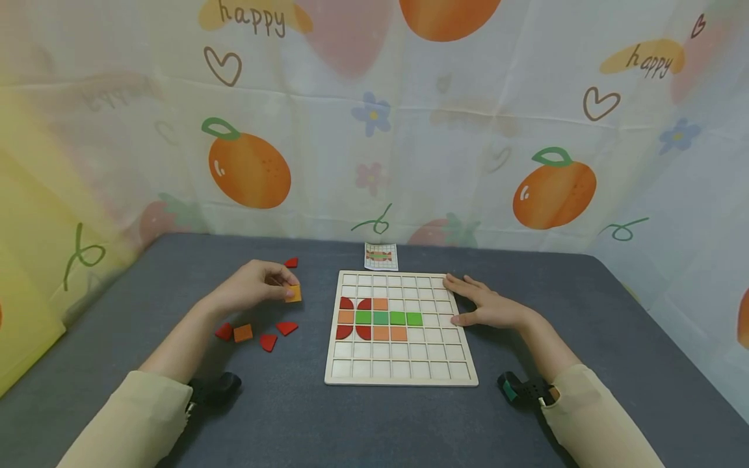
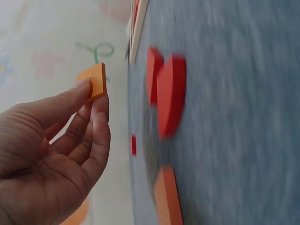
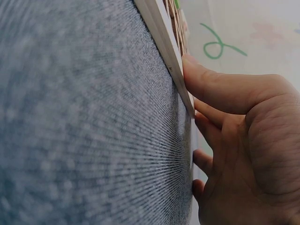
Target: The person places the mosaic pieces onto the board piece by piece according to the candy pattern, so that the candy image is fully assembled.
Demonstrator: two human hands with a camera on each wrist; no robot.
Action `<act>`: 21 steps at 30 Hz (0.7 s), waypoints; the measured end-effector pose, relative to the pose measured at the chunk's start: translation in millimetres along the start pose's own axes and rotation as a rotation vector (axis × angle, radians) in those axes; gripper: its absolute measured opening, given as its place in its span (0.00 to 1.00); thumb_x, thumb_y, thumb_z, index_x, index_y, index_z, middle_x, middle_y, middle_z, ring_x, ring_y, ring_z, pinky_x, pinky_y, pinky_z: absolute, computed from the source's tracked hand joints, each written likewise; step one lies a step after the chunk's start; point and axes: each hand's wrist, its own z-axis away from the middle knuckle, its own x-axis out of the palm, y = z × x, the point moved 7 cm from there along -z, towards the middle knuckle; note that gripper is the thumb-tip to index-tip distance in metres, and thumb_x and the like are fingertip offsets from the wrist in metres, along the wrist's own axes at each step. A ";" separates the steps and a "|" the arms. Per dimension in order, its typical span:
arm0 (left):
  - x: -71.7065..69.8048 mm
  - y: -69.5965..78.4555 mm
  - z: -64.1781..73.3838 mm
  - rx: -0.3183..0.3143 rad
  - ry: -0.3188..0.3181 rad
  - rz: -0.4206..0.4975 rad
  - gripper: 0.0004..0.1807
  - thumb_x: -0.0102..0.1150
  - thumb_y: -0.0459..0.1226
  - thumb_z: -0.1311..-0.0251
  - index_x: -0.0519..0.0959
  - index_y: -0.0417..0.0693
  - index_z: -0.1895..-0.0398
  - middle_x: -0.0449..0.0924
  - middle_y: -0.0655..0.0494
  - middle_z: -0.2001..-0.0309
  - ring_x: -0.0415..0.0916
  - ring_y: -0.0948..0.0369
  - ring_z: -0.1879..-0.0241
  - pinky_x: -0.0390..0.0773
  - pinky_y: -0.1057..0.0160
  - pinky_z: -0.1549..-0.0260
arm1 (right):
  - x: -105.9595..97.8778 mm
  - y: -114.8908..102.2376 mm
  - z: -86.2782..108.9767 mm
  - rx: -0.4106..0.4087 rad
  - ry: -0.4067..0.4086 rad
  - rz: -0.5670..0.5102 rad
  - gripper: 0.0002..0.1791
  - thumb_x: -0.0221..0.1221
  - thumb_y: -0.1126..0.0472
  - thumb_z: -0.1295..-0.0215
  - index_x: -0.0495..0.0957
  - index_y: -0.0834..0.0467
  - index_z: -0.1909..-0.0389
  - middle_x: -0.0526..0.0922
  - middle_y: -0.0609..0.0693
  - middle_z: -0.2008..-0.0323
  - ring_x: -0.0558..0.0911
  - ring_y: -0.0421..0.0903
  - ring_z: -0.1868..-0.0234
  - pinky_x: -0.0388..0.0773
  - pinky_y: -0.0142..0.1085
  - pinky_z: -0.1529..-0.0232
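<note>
My left hand (image 1: 259, 281) pinches an orange square tile (image 2: 99, 80) between thumb and fingertips, left of the board and raised above the table. A wooden grid board (image 1: 397, 369) lies in the middle, with red rounded pieces (image 1: 344, 332), orange squares (image 1: 381, 333) and a row of green squares (image 1: 396, 318) in its left and middle cells. At the board's right edge rests my right hand (image 1: 494, 308), its fingers extended and its thumb (image 3: 211, 84) touching the rim.
Near my left hand lie several loose red pieces (image 1: 268, 342) and another orange square (image 1: 242, 333). One more red piece (image 1: 291, 262) sits farther back. A small pattern card (image 1: 381, 257) lies behind the board, before a printed curtain (image 1: 445, 162).
</note>
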 end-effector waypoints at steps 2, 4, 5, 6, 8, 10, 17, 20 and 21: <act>5.9 7.4 -3.3 0.010 -0.005 -0.003 0.11 0.63 0.40 0.36 0.83 0.46 0.54 0.85 0.52 0.60 0.80 0.60 0.59 0.77 0.61 0.54 | 0.1 -0.2 0.0 -0.001 -0.003 0.003 0.50 0.62 0.45 0.37 0.46 0.55 0.21 0.40 0.58 0.19 0.32 0.68 0.21 0.30 0.75 0.32; 11.5 13.8 -6.5 0.019 -0.011 0.000 0.11 0.63 0.40 0.36 0.83 0.47 0.54 0.85 0.52 0.60 0.80 0.60 0.58 0.78 0.61 0.53 | -0.1 -0.2 0.1 0.002 -0.005 0.005 0.51 0.62 0.45 0.37 0.46 0.55 0.21 0.40 0.58 0.19 0.32 0.68 0.21 0.30 0.75 0.32; 14.2 16.8 -8.1 0.022 -0.015 0.005 0.10 0.63 0.39 0.37 0.83 0.47 0.54 0.85 0.52 0.60 0.80 0.60 0.58 0.78 0.61 0.53 | -0.2 -0.3 0.2 0.003 -0.006 0.003 0.51 0.63 0.45 0.37 0.46 0.55 0.21 0.40 0.58 0.19 0.32 0.68 0.21 0.30 0.75 0.32; 16.9 19.6 -9.6 0.024 -0.018 0.012 0.10 0.63 0.39 0.37 0.83 0.47 0.54 0.84 0.52 0.60 0.80 0.59 0.58 0.78 0.61 0.53 | -0.3 -0.3 0.3 0.004 -0.006 0.002 0.51 0.63 0.45 0.37 0.46 0.55 0.21 0.40 0.58 0.19 0.32 0.68 0.21 0.30 0.75 0.32; 22.3 25.2 -12.8 0.036 -0.026 0.023 0.10 0.63 0.37 0.37 0.83 0.46 0.54 0.84 0.51 0.60 0.80 0.59 0.59 0.78 0.61 0.54 | -0.4 -0.4 0.5 0.006 -0.006 -0.002 0.51 0.63 0.45 0.37 0.46 0.56 0.21 0.40 0.58 0.19 0.32 0.68 0.21 0.31 0.75 0.32; 28.0 30.3 -16.2 0.045 -0.032 0.034 0.10 0.63 0.36 0.37 0.83 0.45 0.54 0.85 0.50 0.59 0.81 0.58 0.60 0.78 0.61 0.55 | -0.5 -0.5 0.6 0.006 -0.006 -0.005 0.51 0.63 0.45 0.37 0.46 0.55 0.21 0.40 0.58 0.19 0.32 0.68 0.21 0.31 0.75 0.32; 51.5 48.6 -28.6 0.059 -0.041 0.068 0.10 0.63 0.34 0.38 0.83 0.44 0.54 0.85 0.49 0.59 0.80 0.59 0.61 0.77 0.63 0.58 | -0.1 -0.9 0.2 -0.002 -0.005 -0.003 0.51 0.63 0.45 0.37 0.46 0.55 0.21 0.40 0.57 0.19 0.32 0.68 0.21 0.31 0.75 0.32; 63.0 55.4 -34.2 0.053 -0.036 0.071 0.09 0.63 0.35 0.39 0.84 0.46 0.56 0.86 0.51 0.59 0.77 0.60 0.61 0.76 0.64 0.60 | -0.6 -0.8 0.0 -0.003 -0.002 0.003 0.50 0.63 0.45 0.37 0.46 0.55 0.21 0.40 0.58 0.19 0.32 0.68 0.21 0.31 0.75 0.32; 67.0 58.0 -36.1 0.055 -0.032 0.073 0.09 0.63 0.35 0.39 0.85 0.47 0.56 0.86 0.52 0.60 0.77 0.60 0.61 0.75 0.64 0.60 | -0.6 -0.7 -0.2 -0.004 -0.002 0.005 0.50 0.63 0.45 0.37 0.46 0.55 0.21 0.41 0.58 0.19 0.32 0.68 0.21 0.31 0.75 0.32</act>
